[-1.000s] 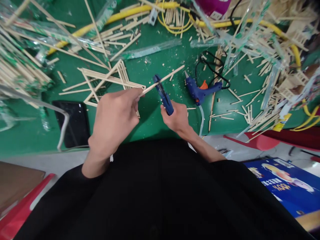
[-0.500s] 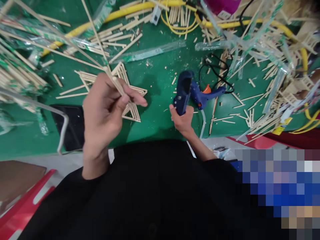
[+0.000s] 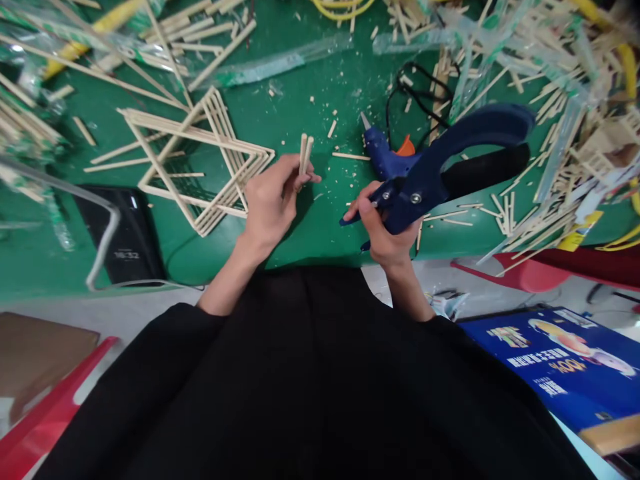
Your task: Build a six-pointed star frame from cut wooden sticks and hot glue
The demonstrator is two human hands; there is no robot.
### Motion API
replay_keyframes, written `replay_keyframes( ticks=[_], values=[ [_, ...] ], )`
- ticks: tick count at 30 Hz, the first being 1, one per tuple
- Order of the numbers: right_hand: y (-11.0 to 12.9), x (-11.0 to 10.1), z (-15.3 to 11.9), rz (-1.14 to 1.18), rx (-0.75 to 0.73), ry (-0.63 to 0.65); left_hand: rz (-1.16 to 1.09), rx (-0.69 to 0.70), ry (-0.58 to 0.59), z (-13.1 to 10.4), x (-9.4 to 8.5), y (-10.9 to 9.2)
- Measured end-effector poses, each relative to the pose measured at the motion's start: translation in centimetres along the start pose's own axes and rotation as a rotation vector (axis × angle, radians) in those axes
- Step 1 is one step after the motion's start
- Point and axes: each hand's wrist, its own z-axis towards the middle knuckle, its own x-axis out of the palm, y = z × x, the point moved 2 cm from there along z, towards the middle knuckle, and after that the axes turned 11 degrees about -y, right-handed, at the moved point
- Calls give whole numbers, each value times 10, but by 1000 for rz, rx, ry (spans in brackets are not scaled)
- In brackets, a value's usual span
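Observation:
My left hand is closed around thin wooden sticks; two ends stand up above the fingers. Just left of it, a star-shaped frame of stacked wooden sticks lies on the green table. My right hand grips dark blue hand cutters near the pivot, their two spread handles pointing up and right. The jaw tips poke out past the fingers on the left. Behind the cutters lies a blue glue gun with an orange trigger, partly covered by them.
A black phone with a grey cable lies at the table's left. Loose sticks and plastic wrappers cover the back and both sides. A black cord curls behind the glue gun. A blue printed box stands below right.
My left hand has moved right and lower, away from above the star frame, with sticks in it. In my right hand the cutters have swung, handles now spread toward the right.

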Motion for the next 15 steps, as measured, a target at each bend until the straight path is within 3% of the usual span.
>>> replay_keyframes(
  ticks=[5,9,12,15],
  values=[
    [11,-10,4,-137,-31,107,-54,-77,24,0,0,-8],
    [19,-14,8,-149,-18,99,-240,-269,68,-3,-7,-38],
    [23,-14,11,-169,10,96,-283,-290,80,-2,-16,-64],
    [25,-11,13,-210,23,117,-268,-291,86,-1,-22,-77]
  ],
)
